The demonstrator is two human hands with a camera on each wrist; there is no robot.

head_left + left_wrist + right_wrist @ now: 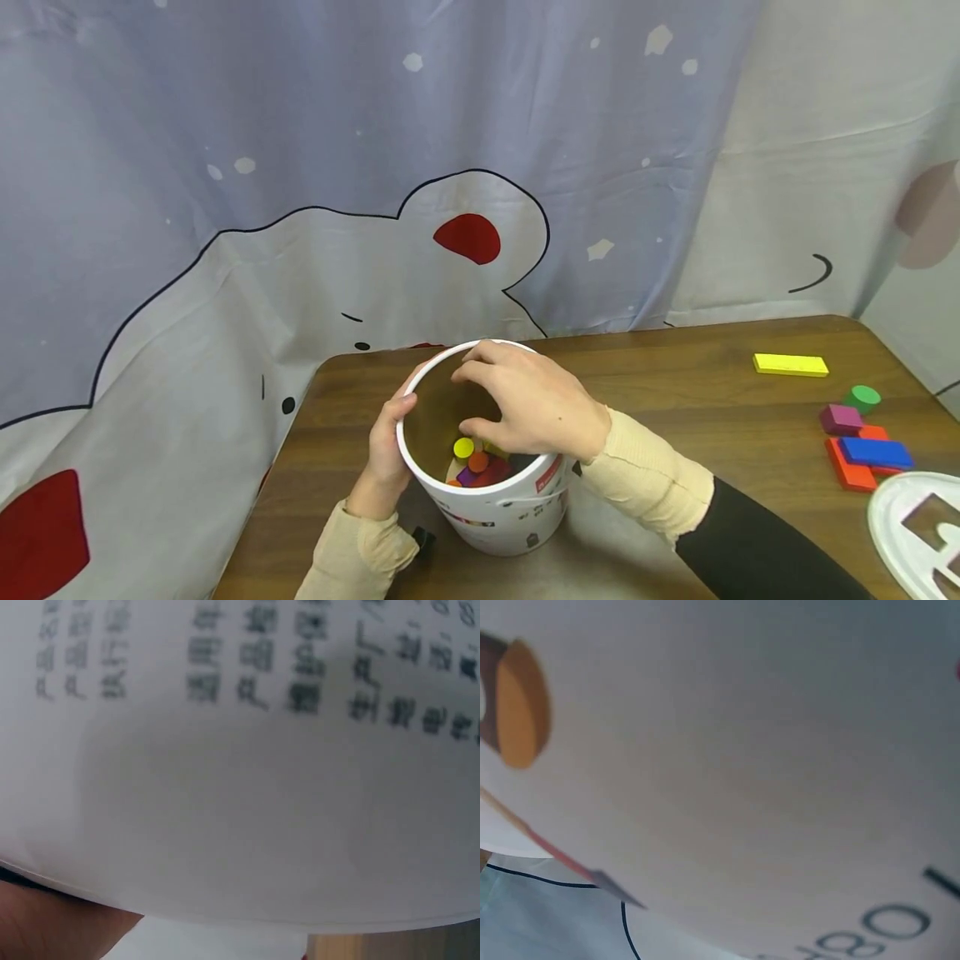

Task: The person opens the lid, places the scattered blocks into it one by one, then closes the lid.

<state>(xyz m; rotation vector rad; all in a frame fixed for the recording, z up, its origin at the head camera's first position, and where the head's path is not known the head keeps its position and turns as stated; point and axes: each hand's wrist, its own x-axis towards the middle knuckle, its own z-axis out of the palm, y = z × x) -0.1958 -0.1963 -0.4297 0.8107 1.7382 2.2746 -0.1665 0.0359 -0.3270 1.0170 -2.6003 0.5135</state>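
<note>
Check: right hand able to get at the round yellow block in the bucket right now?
Probably yes: the right hand is at the open mouth of the white bucket, and nothing visible covers the round yellow block. The left hand grips the bucket's side, out of the way.

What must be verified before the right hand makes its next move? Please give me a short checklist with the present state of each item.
1. Left hand steadies the bucket: ok, it grips the rim, thumb over the edge.
2. Right hand has no block: ok as far as visible; a gap shows between thumb and fingers.
3. Lid out of the way: ok, the white lid lies apart, at the right.
4. All blocks in one place: not ok; a yellow round block and others are inside, while a long yellow block and others lie on the table.
5. Bucket's base flat on the table: cannot tell.
</note>
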